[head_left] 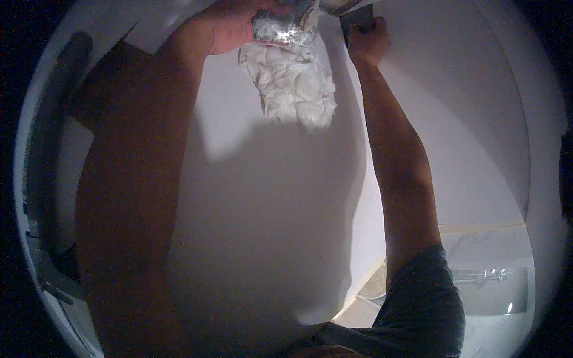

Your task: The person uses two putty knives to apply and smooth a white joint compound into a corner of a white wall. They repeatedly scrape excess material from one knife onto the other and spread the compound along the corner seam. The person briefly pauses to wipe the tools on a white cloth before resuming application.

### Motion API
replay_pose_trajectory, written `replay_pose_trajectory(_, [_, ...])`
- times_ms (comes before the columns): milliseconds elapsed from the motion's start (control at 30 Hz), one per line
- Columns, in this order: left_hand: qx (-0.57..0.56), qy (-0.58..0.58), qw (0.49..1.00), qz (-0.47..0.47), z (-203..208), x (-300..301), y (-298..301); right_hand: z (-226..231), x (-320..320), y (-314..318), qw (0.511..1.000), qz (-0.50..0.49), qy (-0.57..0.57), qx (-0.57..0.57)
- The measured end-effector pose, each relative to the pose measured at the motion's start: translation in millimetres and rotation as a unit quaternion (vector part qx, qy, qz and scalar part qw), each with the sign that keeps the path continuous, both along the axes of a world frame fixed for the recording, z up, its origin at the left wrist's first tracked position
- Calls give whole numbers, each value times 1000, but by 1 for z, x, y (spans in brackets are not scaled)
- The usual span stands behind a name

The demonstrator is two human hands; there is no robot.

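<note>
My left hand (224,27) is raised near the top edge and grips a shiny silver tray or plate (282,31) heaped with thick white paste (295,83) that hangs down from it. My right hand (369,43) reaches up just to the right of it, closed around the dark handle of a flat tool (357,19); the blade runs out of view at the top. Both bare forearms stretch up against a white wall (268,227).
The white wall surface fills most of the view, with a corner line and adjoining wall (465,119) at right. A dark pipe-like bar (51,137) runs at left. Pale covered floor or ledge (489,262) lies at the lower right.
</note>
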State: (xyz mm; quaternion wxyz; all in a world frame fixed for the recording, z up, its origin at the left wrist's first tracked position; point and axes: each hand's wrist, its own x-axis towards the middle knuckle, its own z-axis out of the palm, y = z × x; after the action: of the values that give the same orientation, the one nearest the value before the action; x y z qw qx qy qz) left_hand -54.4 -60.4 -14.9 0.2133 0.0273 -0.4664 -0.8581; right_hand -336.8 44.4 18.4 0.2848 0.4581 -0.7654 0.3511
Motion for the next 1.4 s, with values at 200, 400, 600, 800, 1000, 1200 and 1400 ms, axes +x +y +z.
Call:
replay_pose_trajectory(200, [89, -102, 984, 112, -3, -3, -2, 13, 8, 48, 905, 213, -356, -92])
replay_pose_trajectory(400, [-554, -156, 727, 374, -19, 11, 7, 1, 49, 51, 702, 417, -578, -6])
replay_pose_trajectory(600, [-337, 30, 923, 183, -31, 19, -46, -3, 119, 12, 643, 389, -659, 17])
replay_pose_trajectory(800, [161, 138, 977, -7, -24, 13, -41, 23, 116, 34, 647, 485, -569, 151])
replay_pose_trajectory(1000, [209, 134, 969, 18, -14, 14, -32, 42, 68, 77, 732, 410, -480, 256])
replay_pose_trajectory(1200, [8, 18, 999, 28, -7, 20, -20, 92, 79, 80, 845, 305, -298, 324])
replay_pose_trajectory(1400, [-8, -40, 998, 43, -9, 22, -24, 96, 94, 57, 859, 277, -266, 339])
